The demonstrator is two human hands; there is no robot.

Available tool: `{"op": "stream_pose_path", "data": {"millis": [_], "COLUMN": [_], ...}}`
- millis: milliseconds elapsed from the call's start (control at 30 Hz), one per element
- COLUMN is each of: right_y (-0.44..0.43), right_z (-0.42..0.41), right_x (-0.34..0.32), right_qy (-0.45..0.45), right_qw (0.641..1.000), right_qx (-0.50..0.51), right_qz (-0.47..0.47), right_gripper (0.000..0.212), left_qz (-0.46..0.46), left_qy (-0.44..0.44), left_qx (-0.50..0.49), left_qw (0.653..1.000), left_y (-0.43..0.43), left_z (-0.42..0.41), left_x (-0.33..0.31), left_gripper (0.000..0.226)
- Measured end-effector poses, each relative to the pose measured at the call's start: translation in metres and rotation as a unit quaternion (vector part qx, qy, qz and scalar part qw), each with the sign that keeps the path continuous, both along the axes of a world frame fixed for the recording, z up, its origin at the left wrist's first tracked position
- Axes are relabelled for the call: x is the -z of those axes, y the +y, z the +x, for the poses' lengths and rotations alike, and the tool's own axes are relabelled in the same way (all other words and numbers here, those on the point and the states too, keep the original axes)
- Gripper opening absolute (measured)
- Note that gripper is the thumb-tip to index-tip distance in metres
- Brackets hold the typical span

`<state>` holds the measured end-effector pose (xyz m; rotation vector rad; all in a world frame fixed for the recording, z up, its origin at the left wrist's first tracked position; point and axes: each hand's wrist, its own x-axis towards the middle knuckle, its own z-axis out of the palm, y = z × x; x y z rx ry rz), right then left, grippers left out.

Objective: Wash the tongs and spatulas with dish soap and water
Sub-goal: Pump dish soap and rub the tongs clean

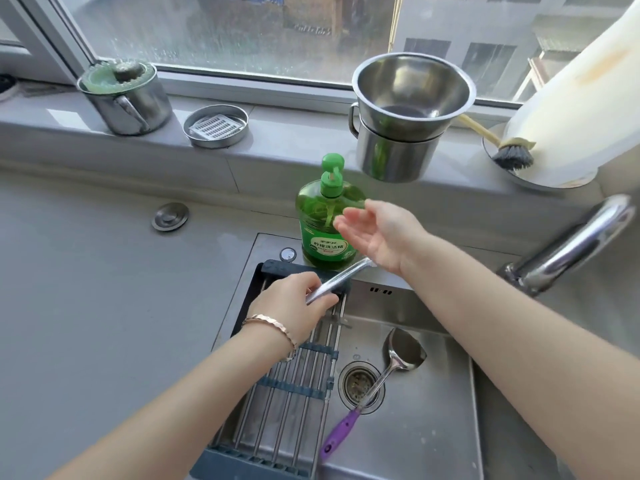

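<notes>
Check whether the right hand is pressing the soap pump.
No, the right hand is open beside the soap bottle, below its pump.

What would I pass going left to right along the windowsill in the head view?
A lidded steel pot → round metal dish holding a white grate → steel bowl stacked on a steel cup → dish brush.
</notes>
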<state>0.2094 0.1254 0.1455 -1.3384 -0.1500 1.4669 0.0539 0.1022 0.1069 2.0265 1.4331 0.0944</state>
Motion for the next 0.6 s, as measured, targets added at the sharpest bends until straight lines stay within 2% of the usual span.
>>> {"op": "stream_pose_path", "data": {"millis": [67,100,133,167,200,233,267,300,367,400,433,533,600], "right_y": [-0.040,-0.063,-0.087,-0.110,-0.129,-0.143,-0.153,-0.161,-0.177,-0.186,-0.194,-0.219,-0.225], "right_z": [-0.009,-0.015,-0.022,-0.027,-0.027,-0.021,-0.011,0.003,0.027,0.029,0.023,-0.007,0.001], "right_x": [0.004,0.010,0.015,0.018,0.026,0.035,0.041,0.044,0.048,0.048,0.046,0.047,0.048], "right_qy": [-0.146,-0.257,-0.370,-0.472,-0.557,-0.618,-0.654,-0.674,-0.692,-0.695,-0.698,-0.719,-0.731], "right_qw": [0.988,0.960,0.910,0.836,0.747,0.668,0.624,0.615,0.639,0.641,0.632,0.556,0.555], "right_qx": [-0.014,-0.053,-0.110,-0.187,-0.264,-0.315,-0.337,-0.339,-0.302,-0.295,-0.299,-0.352,-0.339], "right_qz": [0.054,0.094,0.150,0.210,0.251,0.270,0.264,0.229,0.147,0.139,0.155,0.220,0.207], "right_gripper": [0.039,0.040,0.044,0.055,0.068,0.076,0.081,0.088,0.104,0.108,0.107,0.097,0.093], "left_qz": [-0.014,-0.042,-0.075,-0.097,-0.099,-0.094,-0.089,-0.093,-0.097,-0.094,-0.093,-0.112,-0.141], "left_qy": [-0.033,-0.072,-0.109,-0.131,-0.134,-0.139,-0.156,-0.182,-0.215,-0.220,-0.225,-0.247,-0.263], "left_qx": [0.007,0.006,0.008,0.014,0.029,0.044,0.052,0.049,0.032,0.028,0.025,0.014,0.018], "left_qw": [0.999,0.997,0.991,0.987,0.986,0.985,0.982,0.978,0.971,0.971,0.970,0.963,0.954], "left_y": [-0.012,-0.020,-0.028,-0.037,-0.046,-0.055,-0.064,-0.072,-0.087,-0.095,-0.101,-0.116,-0.122], "left_z": [0.004,0.008,0.013,0.018,0.022,0.025,0.025,0.025,0.025,0.026,0.029,0.038,0.041], "left_x": [-0.008,-0.012,-0.015,-0.019,-0.021,-0.023,-0.021,-0.020,-0.017,-0.015,-0.013,-0.011,-0.013], "left_gripper": [0.019,0.015,0.011,0.011,0.013,0.013,0.009,0.007,0.011,0.012,0.013,0.016,0.012]}}
